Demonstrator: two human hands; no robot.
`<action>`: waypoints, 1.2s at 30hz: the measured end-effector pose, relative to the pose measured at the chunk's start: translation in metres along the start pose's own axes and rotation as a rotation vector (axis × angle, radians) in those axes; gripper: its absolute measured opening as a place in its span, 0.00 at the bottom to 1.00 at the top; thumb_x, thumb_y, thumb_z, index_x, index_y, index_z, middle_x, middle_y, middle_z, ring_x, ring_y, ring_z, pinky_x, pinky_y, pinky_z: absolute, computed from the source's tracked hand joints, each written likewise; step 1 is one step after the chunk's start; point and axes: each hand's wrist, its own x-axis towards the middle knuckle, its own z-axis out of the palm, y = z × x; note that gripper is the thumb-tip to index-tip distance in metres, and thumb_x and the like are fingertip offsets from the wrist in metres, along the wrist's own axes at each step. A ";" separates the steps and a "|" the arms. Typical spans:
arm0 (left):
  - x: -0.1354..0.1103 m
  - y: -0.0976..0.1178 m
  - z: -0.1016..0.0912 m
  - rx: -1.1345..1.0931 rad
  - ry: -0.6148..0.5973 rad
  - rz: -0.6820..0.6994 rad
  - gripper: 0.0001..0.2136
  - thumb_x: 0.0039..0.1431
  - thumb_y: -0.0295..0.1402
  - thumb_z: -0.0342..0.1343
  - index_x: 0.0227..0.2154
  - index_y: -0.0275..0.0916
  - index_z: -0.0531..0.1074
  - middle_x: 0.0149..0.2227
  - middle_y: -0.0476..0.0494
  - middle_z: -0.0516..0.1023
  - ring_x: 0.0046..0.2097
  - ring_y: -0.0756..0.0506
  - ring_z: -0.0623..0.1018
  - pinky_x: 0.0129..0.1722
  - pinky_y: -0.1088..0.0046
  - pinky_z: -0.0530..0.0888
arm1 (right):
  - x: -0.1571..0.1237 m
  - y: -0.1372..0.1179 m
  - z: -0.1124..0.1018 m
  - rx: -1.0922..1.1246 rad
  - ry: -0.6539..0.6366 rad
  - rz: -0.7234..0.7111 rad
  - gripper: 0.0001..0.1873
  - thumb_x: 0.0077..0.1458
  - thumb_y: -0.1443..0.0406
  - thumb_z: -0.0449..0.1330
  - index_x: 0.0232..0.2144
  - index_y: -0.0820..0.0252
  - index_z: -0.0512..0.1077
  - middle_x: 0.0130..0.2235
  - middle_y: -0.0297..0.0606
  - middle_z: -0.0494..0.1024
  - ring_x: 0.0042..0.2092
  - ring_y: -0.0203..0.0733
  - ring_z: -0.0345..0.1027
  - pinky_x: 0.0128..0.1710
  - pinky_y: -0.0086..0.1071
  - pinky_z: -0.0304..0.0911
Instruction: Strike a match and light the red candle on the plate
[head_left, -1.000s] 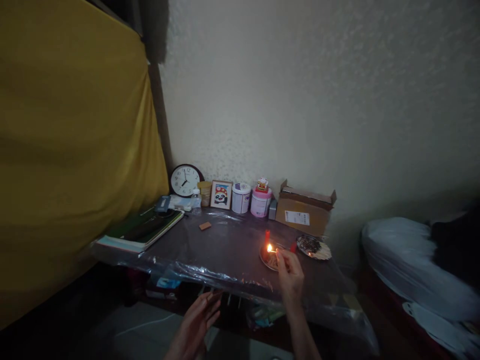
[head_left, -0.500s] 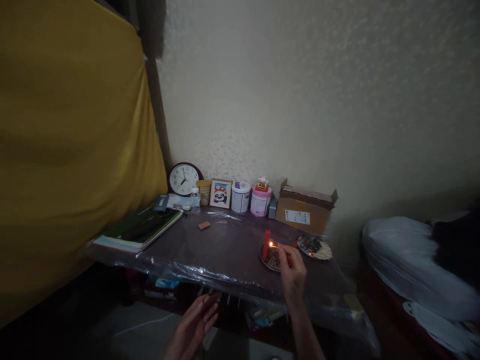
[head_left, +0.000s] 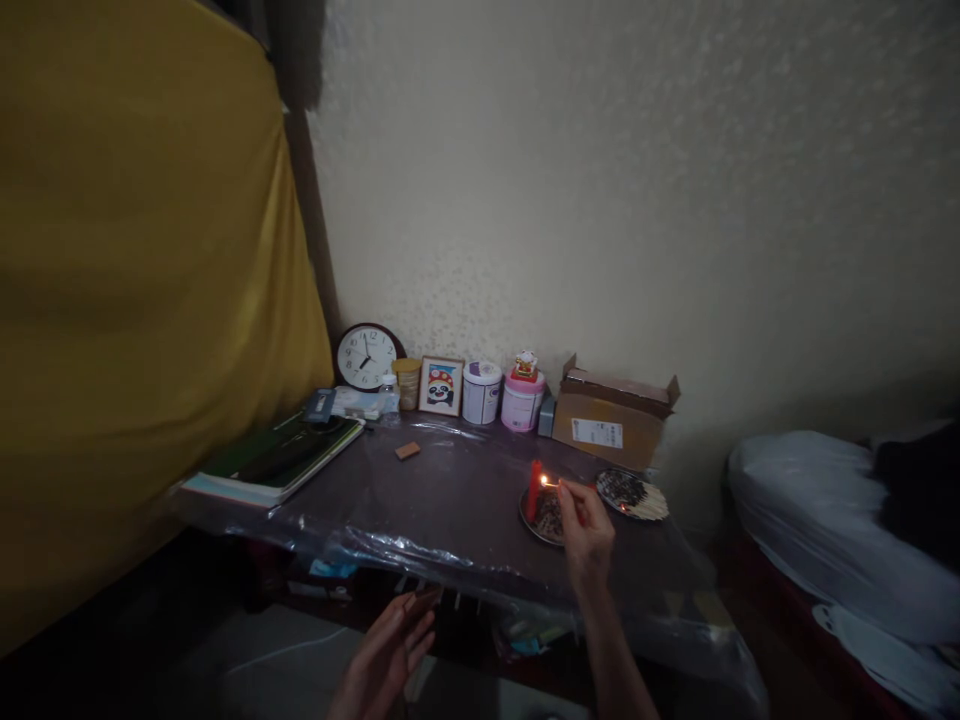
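Note:
My right hand (head_left: 589, 530) pinches a burning match (head_left: 552, 485) between thumb and fingertips. The match's flame is close to the right side of an upright red candle (head_left: 533, 492), just below its top. That candle stands on a small plate (head_left: 525, 520) covered with dark, crumbly bits. My left hand (head_left: 390, 645) is below the table's front edge, its fingers curled around a small flat brown matchbox (head_left: 422, 602). A second plate (head_left: 630, 494), to the right of my right hand, carries many matches, with dark ends at left and pale sticks at right.
On the table (head_left: 442, 500), under clear plastic, lies a small brown block (head_left: 407, 451). Along the wall stand a clock (head_left: 367, 358), a panda picture (head_left: 440, 387), a white tin (head_left: 481, 393), a pink tin (head_left: 523, 402) and a cardboard box (head_left: 611, 420). Books (head_left: 277, 460) lie at left.
The burning match has risen slightly beside the candle, and its flame is a little higher. My left hand has barely moved.

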 end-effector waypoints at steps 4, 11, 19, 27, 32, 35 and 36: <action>0.003 0.000 -0.004 -0.023 -0.025 -0.011 0.07 0.48 0.29 0.59 0.32 0.42 0.77 0.41 0.43 0.80 0.44 0.42 0.77 0.49 0.63 0.67 | 0.003 0.006 0.003 0.005 0.018 0.050 0.13 0.51 0.57 0.57 0.33 0.61 0.73 0.34 0.40 0.76 0.36 0.41 0.69 0.39 0.36 0.64; 0.006 0.000 -0.006 -0.013 -0.006 -0.028 0.06 0.48 0.30 0.59 0.31 0.42 0.77 0.42 0.43 0.79 0.44 0.41 0.76 0.50 0.61 0.66 | 0.010 0.008 0.004 0.025 0.036 0.079 0.15 0.49 0.55 0.59 0.32 0.61 0.73 0.32 0.39 0.76 0.34 0.41 0.69 0.37 0.34 0.64; 0.006 0.000 -0.004 0.005 -0.031 -0.035 0.07 0.49 0.32 0.59 0.32 0.42 0.77 0.43 0.43 0.79 0.45 0.42 0.75 0.52 0.62 0.64 | 0.023 0.006 0.008 0.175 0.044 0.184 0.13 0.46 0.57 0.60 0.30 0.61 0.71 0.31 0.37 0.75 0.35 0.41 0.70 0.37 0.34 0.64; 0.006 0.001 -0.002 0.025 -0.073 -0.035 0.09 0.53 0.31 0.54 0.37 0.41 0.76 0.45 0.42 0.77 0.46 0.41 0.74 0.53 0.60 0.63 | 0.034 0.008 0.013 0.181 0.048 0.210 0.14 0.43 0.57 0.61 0.28 0.62 0.71 0.29 0.37 0.76 0.33 0.40 0.70 0.34 0.34 0.64; 0.005 0.000 0.002 0.044 -0.040 -0.029 0.10 0.52 0.32 0.55 0.37 0.41 0.76 0.46 0.41 0.77 0.47 0.40 0.74 0.52 0.60 0.64 | 0.037 0.010 0.016 0.170 0.045 0.218 0.13 0.42 0.57 0.62 0.27 0.62 0.71 0.27 0.36 0.75 0.31 0.39 0.69 0.33 0.33 0.64; 0.003 0.000 0.006 0.050 -0.034 -0.022 0.10 0.51 0.32 0.56 0.36 0.40 0.76 0.46 0.41 0.77 0.48 0.40 0.73 0.53 0.60 0.63 | 0.037 0.011 0.017 0.166 0.041 0.224 0.13 0.42 0.57 0.62 0.27 0.62 0.71 0.27 0.36 0.76 0.32 0.40 0.70 0.33 0.33 0.64; 0.003 0.000 0.006 0.055 -0.041 -0.019 0.10 0.51 0.31 0.56 0.37 0.40 0.76 0.46 0.41 0.76 0.48 0.40 0.73 0.53 0.60 0.62 | 0.037 0.011 0.017 0.164 0.039 0.228 0.13 0.42 0.57 0.62 0.27 0.62 0.71 0.28 0.36 0.76 0.32 0.40 0.70 0.33 0.33 0.64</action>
